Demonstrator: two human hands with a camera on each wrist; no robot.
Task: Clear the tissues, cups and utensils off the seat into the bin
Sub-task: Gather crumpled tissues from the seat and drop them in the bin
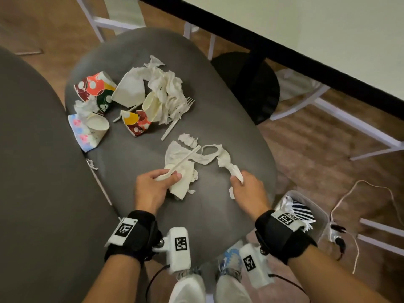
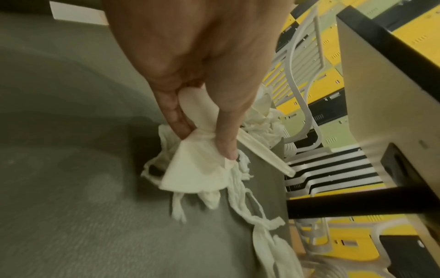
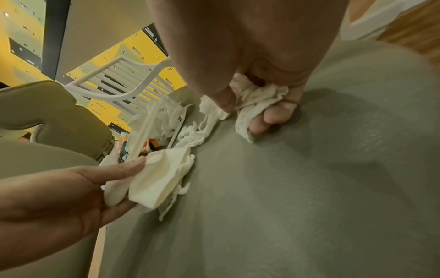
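On the grey seat [image 1: 218, 106], my left hand [image 1: 172, 176] grips a white plastic spoon [image 1: 185, 158] together with a flattened cream paper cup [image 1: 181, 184]; the left wrist view shows thumb and fingers pinching the cup [image 2: 190, 169]. My right hand [image 1: 237, 180] holds one end of a torn tissue strip [image 1: 209, 156], bunched in curled fingers [image 3: 281, 111]. At the seat's far left lie colourful crushed cups [image 1: 96, 86], a blue-pink cup [image 1: 87, 132], crumpled tissues [image 1: 168, 90] and a plastic fork [image 1: 177, 119]. The clear bin [image 1: 323, 224] stands on the floor to my right.
The seat's grey backrest [image 1: 32, 149] rises at the left. A black stool [image 1: 247, 84] and a table edge [image 1: 284, 51] are beyond the seat. White chair legs [image 1: 360, 127] and cables [image 1: 349, 193] lie on the floor at the right. My shoes [image 1: 229, 259] are below.
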